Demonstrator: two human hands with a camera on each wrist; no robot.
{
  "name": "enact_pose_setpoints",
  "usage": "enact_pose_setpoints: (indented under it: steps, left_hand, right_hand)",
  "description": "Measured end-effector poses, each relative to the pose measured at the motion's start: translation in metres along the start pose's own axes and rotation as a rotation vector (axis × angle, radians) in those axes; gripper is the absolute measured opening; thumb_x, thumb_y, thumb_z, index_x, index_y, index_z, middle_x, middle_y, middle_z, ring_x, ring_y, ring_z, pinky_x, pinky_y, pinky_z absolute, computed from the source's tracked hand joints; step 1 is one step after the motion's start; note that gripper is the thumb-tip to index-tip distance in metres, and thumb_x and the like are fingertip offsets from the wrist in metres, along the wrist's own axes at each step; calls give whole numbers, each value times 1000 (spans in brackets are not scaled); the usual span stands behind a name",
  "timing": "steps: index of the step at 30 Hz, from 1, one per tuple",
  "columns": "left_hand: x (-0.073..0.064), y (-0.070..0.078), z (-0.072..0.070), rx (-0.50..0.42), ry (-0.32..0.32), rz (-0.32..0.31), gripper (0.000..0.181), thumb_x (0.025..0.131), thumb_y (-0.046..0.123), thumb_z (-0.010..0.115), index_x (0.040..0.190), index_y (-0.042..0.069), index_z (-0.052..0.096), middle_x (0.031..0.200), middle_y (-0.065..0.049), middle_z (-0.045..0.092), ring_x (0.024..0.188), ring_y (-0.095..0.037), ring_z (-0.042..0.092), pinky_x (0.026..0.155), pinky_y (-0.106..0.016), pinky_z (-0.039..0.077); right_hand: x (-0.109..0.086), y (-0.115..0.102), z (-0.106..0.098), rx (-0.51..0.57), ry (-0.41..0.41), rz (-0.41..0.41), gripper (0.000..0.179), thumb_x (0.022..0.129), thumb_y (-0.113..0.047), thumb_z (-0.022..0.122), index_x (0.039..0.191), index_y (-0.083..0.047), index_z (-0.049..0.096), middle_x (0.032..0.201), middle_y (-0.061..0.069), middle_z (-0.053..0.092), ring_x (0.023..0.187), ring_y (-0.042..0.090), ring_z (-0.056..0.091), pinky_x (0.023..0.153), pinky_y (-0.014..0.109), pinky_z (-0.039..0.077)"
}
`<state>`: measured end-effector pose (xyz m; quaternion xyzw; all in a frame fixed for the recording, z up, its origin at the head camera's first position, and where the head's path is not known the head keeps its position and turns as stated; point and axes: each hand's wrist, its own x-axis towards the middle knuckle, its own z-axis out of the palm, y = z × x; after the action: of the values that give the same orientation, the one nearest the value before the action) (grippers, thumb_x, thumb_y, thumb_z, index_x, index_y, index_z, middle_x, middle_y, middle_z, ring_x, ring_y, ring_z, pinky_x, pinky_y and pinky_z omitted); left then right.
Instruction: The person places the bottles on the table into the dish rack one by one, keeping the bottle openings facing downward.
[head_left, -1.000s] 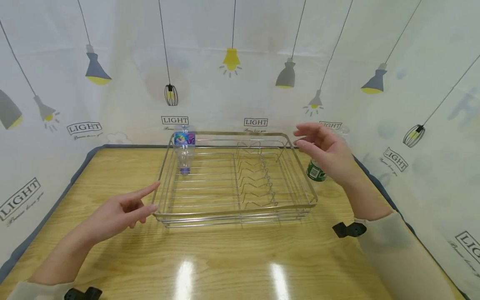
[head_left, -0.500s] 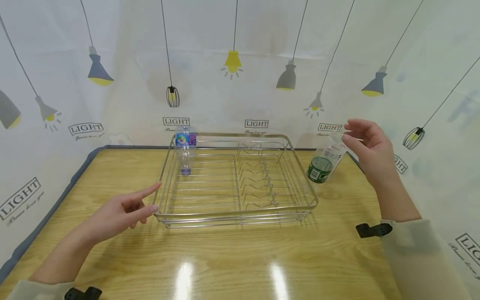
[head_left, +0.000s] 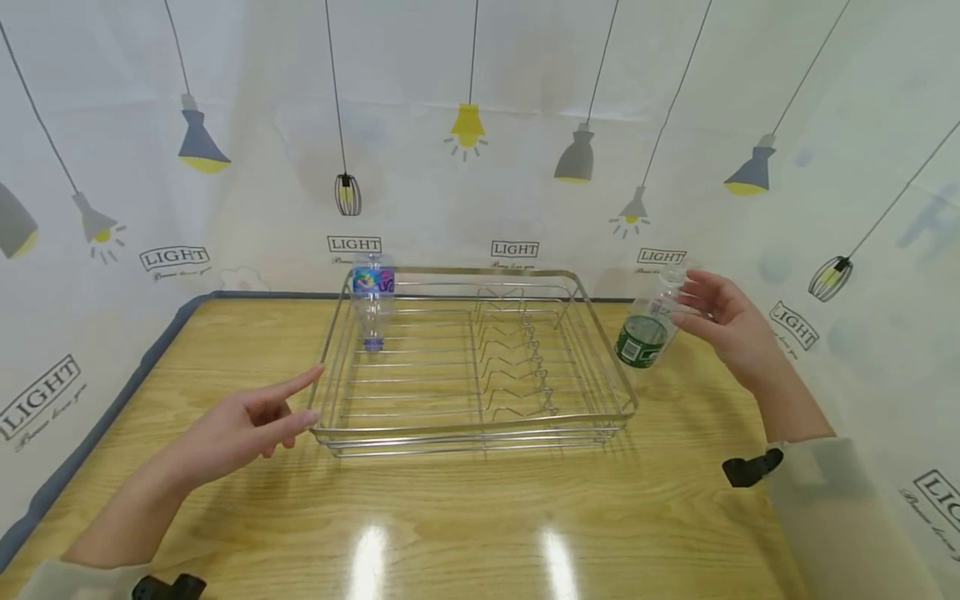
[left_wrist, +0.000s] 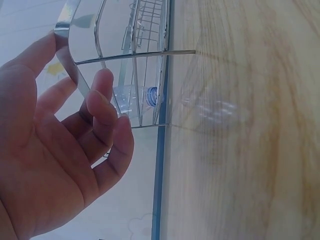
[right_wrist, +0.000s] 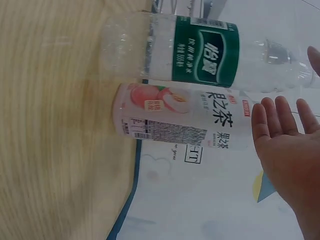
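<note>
A silver wire dish rack (head_left: 480, 429) stands on the wooden table. At its left side my left hand (head_left: 232, 429) touches the rim with a straight index finger and thumb; the left wrist view shows the other fingers loosely bent below the rim. Inside the rack, at the back left, a clear plastic bottle (head_left: 372, 283) stands cap down. To the right of the rack stand a clear bottle with a green label (right_wrist: 205, 52) and a pale peach-printed bottle (right_wrist: 170, 112), side by side. My right hand (head_left: 727, 329) is beside their upper parts, fingers relaxed and apart.
The plate slots (head_left: 517, 358) run down the right half of the rack. Behind the table hangs a white backdrop (head_left: 450, 200) with printed lamps, and a dark blue band (head_left: 292, 294) edges the tabletop.
My right hand has moved from the rack's back right corner rightward past the bottles, then lowered beside their tops, uncovering the green-labelled bottle. The left hand has stayed at the rim.
</note>
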<state>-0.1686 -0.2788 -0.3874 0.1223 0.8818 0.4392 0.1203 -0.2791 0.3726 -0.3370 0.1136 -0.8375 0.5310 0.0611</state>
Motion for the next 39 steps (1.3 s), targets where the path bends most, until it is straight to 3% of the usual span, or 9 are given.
enact_pose_setpoints:
  steps: [3,8,13,19,24,30,34,39]
  left_hand:
    - [1,0,0,6,3,6,68,112,42,66,172,40,35,89,-10,65,73,-18,55,64,-33,48]
    - [1,0,0,8,-3,12,68,112,41,65,172,40,33,89,-10,65,73,-18,54,63,-33,47]
    - [1,0,1,10,-4,6,68,112,42,65,172,41,34,89,-9,65,73,-19,54,64,-33,47]
    - [1,-2,1,12,0,18,68,112,40,65,172,40,34,89,-10,66,74,-19,55,64,-33,48]
    - [1,-3,1,10,8,27,68,112,38,65,172,39,35,88,-8,65,73,-18,55,63,-33,47]
    - [2,-4,2,0,5,28,67,112,39,66,172,39,35,89,-10,66,72,-19,55,63,-33,47]
    - [2,-3,1,2,4,36,68,112,38,66,172,38,35,90,-11,66,72,-19,55,63,-33,48]
    - [1,-2,0,12,10,45,68,112,39,66,173,37,35,91,-12,66,72,-18,55,63,-33,49]
  right_hand:
    - [0,5,3,-42,-54,19,79,110,-19,70,175,-14,25,163,5,45,139,9,51,99,8,48]
    - [2,11,9,-70,-109,43,88,110,-19,71,177,-10,13,173,22,35,149,32,46,97,8,49]
    - [4,14,15,-115,-120,84,89,110,-26,72,176,-9,14,173,24,35,155,45,40,94,7,48]
    - [6,18,21,-139,-137,80,77,110,-28,71,170,-8,27,170,24,38,154,48,41,91,10,49]
    - [9,25,22,-188,-136,82,78,111,-32,69,172,-10,26,173,23,37,155,49,41,93,13,46]
    - [7,24,23,-176,-121,80,81,111,-33,68,174,-10,23,172,24,37,152,44,43,92,13,48]
    - [6,19,21,-142,-84,43,78,112,-28,68,174,-10,24,168,23,42,142,26,50,92,10,51]
    - [6,9,14,-106,-22,-16,74,110,-22,70,172,-16,31,152,-4,55,129,2,54,95,9,51]
